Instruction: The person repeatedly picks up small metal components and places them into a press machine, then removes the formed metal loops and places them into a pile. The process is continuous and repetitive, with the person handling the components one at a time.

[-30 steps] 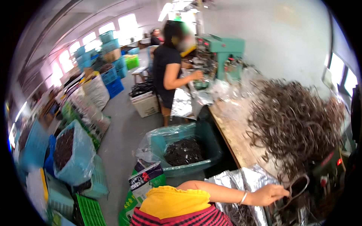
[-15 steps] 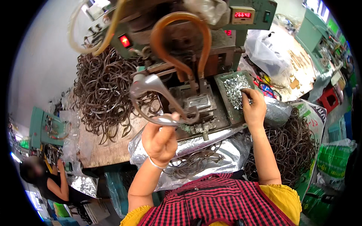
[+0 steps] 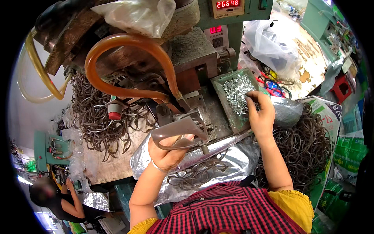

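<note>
My left hand (image 3: 167,156) is closed on a grey-brown flexible strap (image 3: 177,129), which curves in a loop in front of the machine's metal fixture (image 3: 199,106). The far end of the strap lies close to the fixture; whether they touch I cannot tell. My right hand (image 3: 263,116) reaches to the right side of a green metal tray (image 3: 238,125). Its thumb and forefinger are pinched at the edge of a heap of small shiny silver pieces (image 3: 237,93). Anything between those fingertips is too small to make out.
An orange hose (image 3: 128,41) bends over the fixture, with a red button (image 3: 114,112) to its left. Tangled straps heap up at left (image 3: 91,121) and right (image 3: 302,150). Silver sheeting (image 3: 237,156) covers the front edge. A co-worker (image 3: 66,204) sits at far left.
The strap has dropped from its raised loop and swung lower and nearer to me. My right hand stays at the silver pieces. The view has shifted, so the machine appears larger and further left.
</note>
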Tool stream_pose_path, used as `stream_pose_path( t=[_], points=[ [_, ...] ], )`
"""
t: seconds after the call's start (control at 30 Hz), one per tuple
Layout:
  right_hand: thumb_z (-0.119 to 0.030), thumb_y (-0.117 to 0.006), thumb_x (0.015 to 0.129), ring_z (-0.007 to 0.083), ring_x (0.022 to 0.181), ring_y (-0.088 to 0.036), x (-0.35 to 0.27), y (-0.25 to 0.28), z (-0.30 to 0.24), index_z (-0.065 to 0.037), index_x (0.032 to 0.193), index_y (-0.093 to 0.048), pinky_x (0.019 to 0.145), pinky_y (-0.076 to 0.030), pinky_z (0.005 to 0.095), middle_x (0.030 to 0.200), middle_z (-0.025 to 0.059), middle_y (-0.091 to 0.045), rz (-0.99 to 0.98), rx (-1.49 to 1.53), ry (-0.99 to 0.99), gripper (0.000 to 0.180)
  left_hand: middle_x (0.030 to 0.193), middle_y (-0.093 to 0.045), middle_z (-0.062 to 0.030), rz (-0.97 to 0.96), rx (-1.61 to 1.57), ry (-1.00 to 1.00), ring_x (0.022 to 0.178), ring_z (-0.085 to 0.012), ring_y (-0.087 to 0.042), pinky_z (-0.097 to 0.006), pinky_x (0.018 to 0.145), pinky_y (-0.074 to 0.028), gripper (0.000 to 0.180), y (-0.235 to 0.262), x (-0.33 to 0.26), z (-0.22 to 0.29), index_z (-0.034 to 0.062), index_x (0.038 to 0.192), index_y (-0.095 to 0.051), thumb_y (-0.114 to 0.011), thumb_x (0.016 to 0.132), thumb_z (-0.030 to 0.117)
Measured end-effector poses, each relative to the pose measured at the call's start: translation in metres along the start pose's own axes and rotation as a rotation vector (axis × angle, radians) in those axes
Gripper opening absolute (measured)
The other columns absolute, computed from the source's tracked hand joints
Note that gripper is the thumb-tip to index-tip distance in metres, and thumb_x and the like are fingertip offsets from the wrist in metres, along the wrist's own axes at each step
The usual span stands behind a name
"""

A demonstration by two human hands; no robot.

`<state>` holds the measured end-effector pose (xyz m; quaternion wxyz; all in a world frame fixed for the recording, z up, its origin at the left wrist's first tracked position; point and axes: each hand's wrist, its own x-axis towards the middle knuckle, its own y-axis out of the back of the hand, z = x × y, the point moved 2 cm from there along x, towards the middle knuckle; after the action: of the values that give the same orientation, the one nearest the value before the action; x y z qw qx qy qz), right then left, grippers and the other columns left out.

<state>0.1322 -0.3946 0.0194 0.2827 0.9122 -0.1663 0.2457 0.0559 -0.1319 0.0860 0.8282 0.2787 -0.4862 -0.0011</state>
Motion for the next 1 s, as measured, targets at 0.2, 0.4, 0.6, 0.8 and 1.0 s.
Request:
stream_pose_path(
  t=[0.2, 0.4, 0.6, 0.8, 1.0],
  points=[
    [-0.006, -0.065, 0.089, 0.0169, 0.081, -0.066, 0.036, -0.006, 0.008, 0.001, 0.1, -0.066, 0.077, -0.051, 0.0296, 0.087, 0.0093, -0.069, -0.089, 0.24, -0.182, 0.013, 0.097, -0.067, -0.0153, 0.015, 0.231, -0.127, 0.081, -0.0287, -0.067, -0.038, 0.067, -0.056, 0.027, -0.003, -0.005, 0.002, 0.0056, 0.103, -0.066, -0.062, 0.081, -0.008],
    [-0.005, -0.064, 0.091, 0.0116, 0.077, -0.062, 0.034, 0.003, 0.005, 0.0, 0.102, -0.066, 0.074, -0.048, 0.0256, 0.085, 0.0049, -0.068, 0.01, 0.253, -0.145, 0.013, 0.094, -0.068, -0.0132, -0.006, 0.177, -0.135, 0.078, -0.0286, -0.068, -0.038, 0.069, -0.056, 0.032, -0.003, -0.01, -0.001, 0.0086, 0.103, -0.065, -0.062, 0.078, -0.011],
    [-0.004, -0.068, 0.08, 0.029, 0.078, -0.062, 0.02, -0.014, 0.007, -0.006, 0.091, -0.069, 0.072, -0.049, 0.0384, 0.085, 0.0099, -0.066, -0.056, -0.04, 0.067, 0.011, 0.094, -0.069, -0.0119, 0.002, 0.226, -0.179, 0.074, -0.0259, -0.067, -0.034, 0.06, -0.051, 0.034, -0.002, 0.005, 0.005, 0.009, 0.103, -0.065, -0.06, 0.077, -0.012],
    [-0.009, -0.068, 0.073, 0.0307, 0.1, -0.058, 0.032, -0.069, -0.013, -0.01, 0.092, -0.07, 0.073, -0.05, 0.0427, 0.096, 0.0088, -0.06, -0.116, -0.555, 0.288, 0.018, 0.105, -0.07, -0.0171, -0.027, 0.282, -0.063, 0.078, -0.0282, -0.068, -0.034, 0.066, -0.053, 0.035, 0.005, -0.005, 0.013, -0.0009, 0.108, -0.066, -0.065, 0.075, -0.013],
    [0.004, -0.066, 0.073, 0.0364, 0.109, -0.058, 0.006, -0.026, -0.011, 0.0, 0.096, -0.066, 0.092, -0.047, 0.0441, 0.111, 0.016, -0.065, -0.069, -0.227, 0.247, 0.023, 0.104, -0.068, -0.0161, 0.316, 0.61, 0.476, 0.09, -0.0265, -0.066, -0.036, 0.084, -0.051, 0.014, 0.074, -0.114, 0.028, -0.0024, 0.098, -0.065, -0.064, 0.084, -0.006]
  ],
)
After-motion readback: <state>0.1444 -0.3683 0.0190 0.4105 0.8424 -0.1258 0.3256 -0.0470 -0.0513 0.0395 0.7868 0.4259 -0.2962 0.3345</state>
